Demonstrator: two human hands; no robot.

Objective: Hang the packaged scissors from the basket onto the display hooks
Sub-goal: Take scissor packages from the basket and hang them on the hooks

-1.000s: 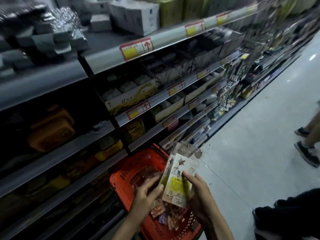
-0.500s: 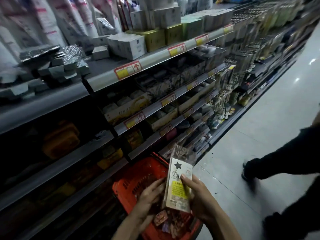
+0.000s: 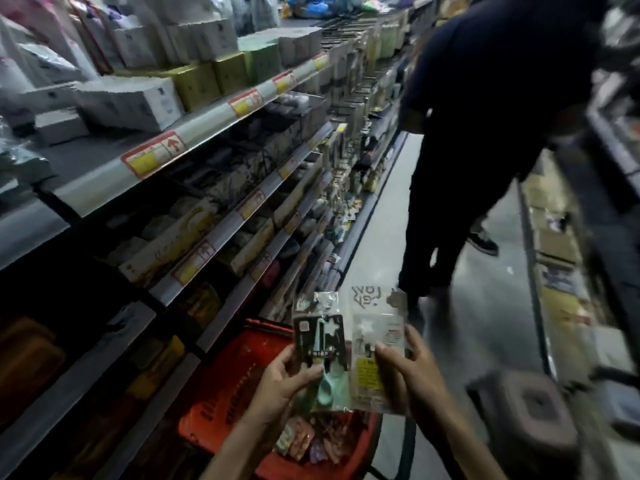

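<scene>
Left grip [image 3: 281,382] pinches 1 dark scissors pack [image 3: 317,337], right grip [image 3: 415,373] 1 clear pack [image 3: 379,327]. Neither is hung yet; the basket [image 3: 221,393] below holds more.

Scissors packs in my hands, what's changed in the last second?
The stack was split: the left hand now holds the dark-backed pack with mint scissors, the right hand the yellow-labelled pack, side by side. A person in dark clothes has walked into the aisle ahead. The red basket stays below the hands.
</scene>
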